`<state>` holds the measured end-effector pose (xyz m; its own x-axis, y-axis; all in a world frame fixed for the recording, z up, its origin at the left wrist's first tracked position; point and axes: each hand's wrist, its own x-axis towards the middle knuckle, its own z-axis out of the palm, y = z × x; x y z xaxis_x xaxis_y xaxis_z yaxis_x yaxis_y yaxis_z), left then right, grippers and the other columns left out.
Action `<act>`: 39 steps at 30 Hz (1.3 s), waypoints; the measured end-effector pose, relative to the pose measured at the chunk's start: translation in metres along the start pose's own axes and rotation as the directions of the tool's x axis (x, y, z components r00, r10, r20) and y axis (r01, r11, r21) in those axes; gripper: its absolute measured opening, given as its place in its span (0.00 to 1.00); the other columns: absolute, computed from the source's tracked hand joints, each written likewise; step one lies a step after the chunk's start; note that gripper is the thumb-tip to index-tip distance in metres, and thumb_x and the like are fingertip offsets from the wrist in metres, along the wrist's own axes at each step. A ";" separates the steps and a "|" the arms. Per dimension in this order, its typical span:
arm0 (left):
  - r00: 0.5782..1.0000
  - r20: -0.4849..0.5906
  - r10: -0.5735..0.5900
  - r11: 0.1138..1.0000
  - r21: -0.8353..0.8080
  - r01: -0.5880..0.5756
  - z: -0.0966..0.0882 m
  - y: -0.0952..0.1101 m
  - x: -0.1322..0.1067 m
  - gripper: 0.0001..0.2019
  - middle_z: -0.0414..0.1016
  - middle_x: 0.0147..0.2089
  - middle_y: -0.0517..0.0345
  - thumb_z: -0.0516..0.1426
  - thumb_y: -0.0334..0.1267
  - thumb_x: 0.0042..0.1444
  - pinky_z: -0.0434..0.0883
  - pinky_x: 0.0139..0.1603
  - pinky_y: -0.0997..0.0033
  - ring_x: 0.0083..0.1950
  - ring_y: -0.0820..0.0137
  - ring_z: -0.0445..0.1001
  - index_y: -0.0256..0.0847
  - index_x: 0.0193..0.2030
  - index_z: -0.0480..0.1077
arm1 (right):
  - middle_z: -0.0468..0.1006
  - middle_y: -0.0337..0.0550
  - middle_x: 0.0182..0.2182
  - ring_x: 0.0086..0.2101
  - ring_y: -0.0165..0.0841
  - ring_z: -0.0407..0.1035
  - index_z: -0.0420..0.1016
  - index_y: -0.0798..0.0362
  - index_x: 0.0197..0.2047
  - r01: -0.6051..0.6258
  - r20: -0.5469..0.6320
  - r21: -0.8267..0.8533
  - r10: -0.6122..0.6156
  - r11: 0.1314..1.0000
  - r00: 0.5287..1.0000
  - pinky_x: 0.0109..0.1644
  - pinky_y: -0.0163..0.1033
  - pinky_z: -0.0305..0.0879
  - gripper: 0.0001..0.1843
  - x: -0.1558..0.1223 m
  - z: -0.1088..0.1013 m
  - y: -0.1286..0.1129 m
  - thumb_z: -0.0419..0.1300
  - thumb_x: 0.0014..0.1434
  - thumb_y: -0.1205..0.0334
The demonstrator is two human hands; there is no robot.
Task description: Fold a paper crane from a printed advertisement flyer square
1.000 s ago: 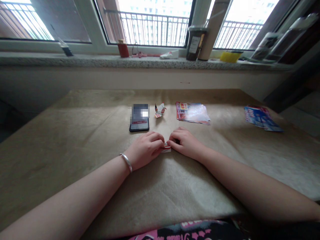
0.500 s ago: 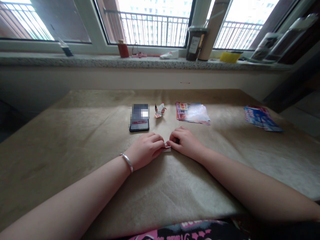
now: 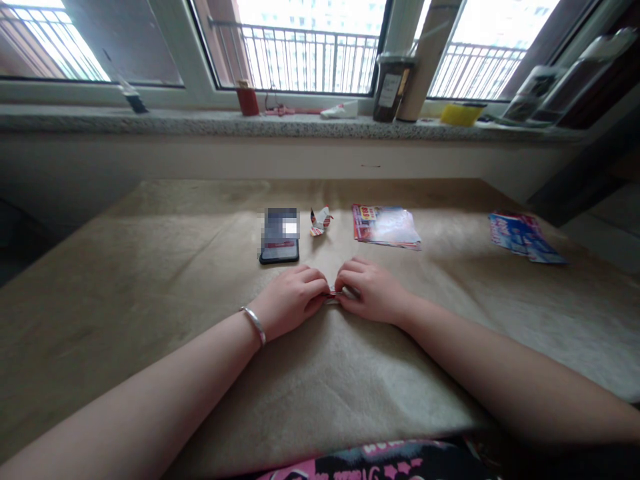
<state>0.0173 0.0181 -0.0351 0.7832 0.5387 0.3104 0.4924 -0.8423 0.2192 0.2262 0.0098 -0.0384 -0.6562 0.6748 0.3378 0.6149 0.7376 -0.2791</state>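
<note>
A small folded piece of red-and-white printed paper (image 3: 333,294) lies on the tan table (image 3: 150,287), almost hidden between my two hands. My left hand (image 3: 290,298), with a silver bangle on its wrist, has its fingers curled and pinching the paper's left side. Facing it, my right hand (image 3: 369,291) pinches the right side, fingertips pressed down on the paper. Just beyond the hands stands a finished folded paper figure (image 3: 320,221).
A black phone (image 3: 279,237) lies beyond my left hand. A stack of printed paper sheets (image 3: 384,225) lies beyond my right hand, and more leaflets (image 3: 523,237) sit at the far right. The window sill (image 3: 200,122) behind carries a jar, a cup and other items.
My right hand has closed in toward the left, so less of the small paper shows between the fingertips. My left hand has barely moved.
</note>
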 end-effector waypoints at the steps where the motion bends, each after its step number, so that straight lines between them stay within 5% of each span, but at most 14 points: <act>1: 1.000 0.004 0.002 1.000 0.002 -0.002 0.000 0.000 0.000 0.07 0.73 0.38 0.53 0.51 0.33 0.60 0.68 0.42 0.69 0.40 0.68 0.69 0.38 0.38 0.71 | 0.73 0.43 0.33 0.37 0.35 0.64 0.71 0.52 0.33 0.006 0.005 -0.024 -0.006 1.000 1.000 0.42 0.39 0.61 0.03 0.000 0.000 0.000 0.57 0.55 0.63; 12: 1.000 0.021 0.007 1.000 0.029 -0.008 -0.001 0.001 -0.001 0.07 0.73 0.39 0.53 0.51 0.31 0.59 0.68 0.43 0.67 0.39 0.68 0.69 0.38 0.38 0.71 | 0.75 0.45 0.31 0.35 0.35 0.64 0.71 0.53 0.30 0.131 0.023 -0.191 -0.129 0.973 0.991 0.39 0.39 0.60 0.08 0.001 -0.004 -0.006 0.54 0.59 0.64; 25: 1.000 0.023 0.015 0.999 0.043 -0.016 -0.002 0.002 0.000 0.07 0.73 0.39 0.53 0.52 0.33 0.59 0.68 0.42 0.68 0.39 0.68 0.68 0.38 0.37 0.71 | 0.74 0.45 0.33 0.34 0.35 0.65 0.72 0.54 0.32 0.097 0.120 -0.237 -0.070 0.967 0.990 0.36 0.38 0.58 0.10 -0.002 -0.008 -0.011 0.55 0.58 0.57; 39: 0.999 0.034 0.026 0.999 0.041 -0.027 -0.001 0.000 -0.002 0.08 0.72 0.38 0.53 0.51 0.32 0.59 0.68 0.42 0.69 0.39 0.69 0.68 0.38 0.37 0.71 | 0.74 0.44 0.32 0.35 0.35 0.64 0.70 0.54 0.34 0.076 0.087 -0.286 -0.053 0.955 0.995 0.35 0.38 0.56 0.10 -0.003 -0.002 -0.008 0.53 0.59 0.58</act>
<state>0.0156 0.0167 -0.0345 0.8082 0.5158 0.2841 0.4861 -0.8567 0.1725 0.2238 0.0015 -0.0352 -0.7236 0.6343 0.2723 0.6625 0.7489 0.0161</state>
